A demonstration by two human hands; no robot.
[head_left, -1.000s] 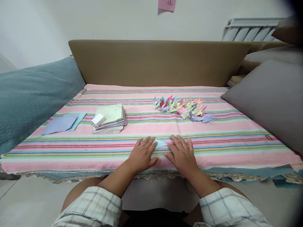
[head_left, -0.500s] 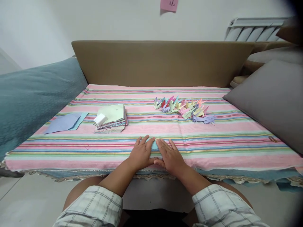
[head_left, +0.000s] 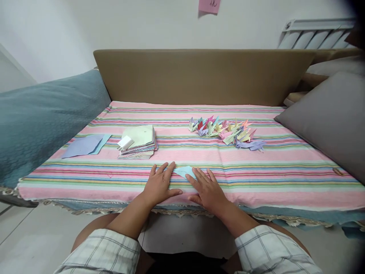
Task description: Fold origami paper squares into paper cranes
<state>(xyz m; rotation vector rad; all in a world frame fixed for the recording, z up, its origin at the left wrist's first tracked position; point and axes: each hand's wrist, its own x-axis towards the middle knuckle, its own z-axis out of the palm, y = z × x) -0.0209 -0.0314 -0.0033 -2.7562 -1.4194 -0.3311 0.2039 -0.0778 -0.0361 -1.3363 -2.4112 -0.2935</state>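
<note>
A folded light-blue paper lies flat on the striped cloth in front of me. My left hand rests on the cloth at the paper's left end, fingers spread and thumb pointing right. On the paper's right part lies my right hand, palm down with its fingers stretched out, covering that end. Beyond the hands, to the right, sits a cluster of several folded paper cranes in mixed colours. A stack of square paper sheets stands to the left, with a white charger plug on top.
Purple and blue loose sheets lie at the far left by the blue armrest. A brown backrest runs along the back. Grey cushions stand at the right, near a small brown object.
My left hand has slid left, away from the right hand, uncovering more of the light-blue paper. The right hand stays on the paper's right side. The whole view has shifted slightly.
</note>
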